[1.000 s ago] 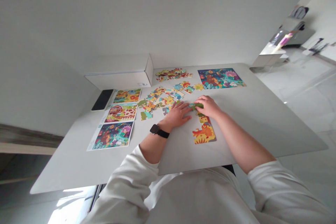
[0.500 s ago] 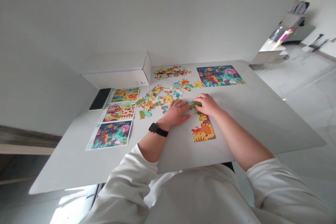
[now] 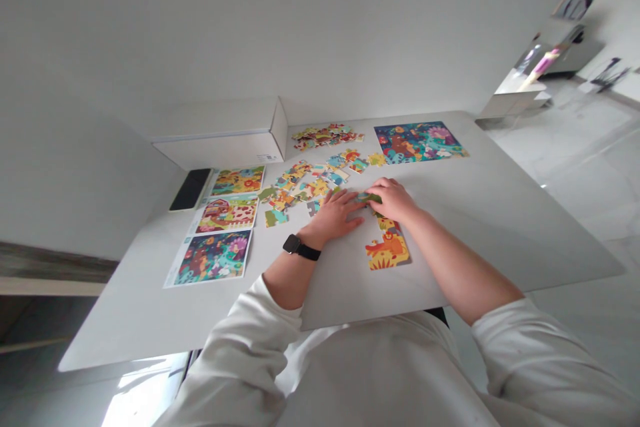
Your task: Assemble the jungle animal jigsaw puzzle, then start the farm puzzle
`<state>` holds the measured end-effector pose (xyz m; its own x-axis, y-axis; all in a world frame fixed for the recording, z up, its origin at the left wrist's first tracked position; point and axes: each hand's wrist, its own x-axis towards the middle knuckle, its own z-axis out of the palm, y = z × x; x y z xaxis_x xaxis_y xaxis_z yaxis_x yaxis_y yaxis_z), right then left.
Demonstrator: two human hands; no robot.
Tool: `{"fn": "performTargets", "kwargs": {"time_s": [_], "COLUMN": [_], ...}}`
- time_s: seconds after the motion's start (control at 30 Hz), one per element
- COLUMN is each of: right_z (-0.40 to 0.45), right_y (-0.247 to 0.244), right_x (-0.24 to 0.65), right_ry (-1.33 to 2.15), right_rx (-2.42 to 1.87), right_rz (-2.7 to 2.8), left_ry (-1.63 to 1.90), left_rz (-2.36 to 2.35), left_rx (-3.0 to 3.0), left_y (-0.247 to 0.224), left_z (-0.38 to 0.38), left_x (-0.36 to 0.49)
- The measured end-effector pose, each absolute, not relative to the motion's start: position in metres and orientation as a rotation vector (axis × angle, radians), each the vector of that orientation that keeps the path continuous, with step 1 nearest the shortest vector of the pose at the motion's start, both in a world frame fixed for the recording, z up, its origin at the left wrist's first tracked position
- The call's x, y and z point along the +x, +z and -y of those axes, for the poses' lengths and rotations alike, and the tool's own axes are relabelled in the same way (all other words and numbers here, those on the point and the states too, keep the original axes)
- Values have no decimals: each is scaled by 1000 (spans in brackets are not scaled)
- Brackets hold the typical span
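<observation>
My right hand presses its fingers on a green jigsaw piece, just above a partly joined jungle puzzle with a lion. My left hand lies flat on the table with its fingers spread, holding nothing, its fingertips close to the green piece. Loose cardboard puzzle pieces lie scattered to the left of my hands. A finished puzzle lies at the far edge, next to a heap of pieces.
Several printed picture sheets lie along the left of the white table. Beyond them are a black phone and a white box at the far edge. A black watch is on my left wrist.
The view has tilted slightly. Both hands stay almost in the same place, with the right hand still on the green piece.
</observation>
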<state>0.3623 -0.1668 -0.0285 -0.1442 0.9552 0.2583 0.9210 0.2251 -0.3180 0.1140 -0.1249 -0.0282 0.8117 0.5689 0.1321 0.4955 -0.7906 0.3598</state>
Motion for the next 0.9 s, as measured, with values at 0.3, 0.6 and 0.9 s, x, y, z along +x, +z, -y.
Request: {"fn": "performTargets", "kwargs": {"time_s": [0.3, 0.6, 0.9], "right_z": [163, 164, 173], "right_y": [-37, -39, -19], "right_x": [365, 365, 361], "right_ry": [121, 91, 104], "right_rx": [-1756, -1750, -1795], "right_rz": [2109, 2121, 2155], "left_ry": [708, 882, 516], "left_rz": [-1343, -1664, -1683], "left_rx": [2539, 2390, 2484], "left_y": [-2, 5, -7], "left_z": [102, 73, 92], "left_x": [84, -3, 8]}}
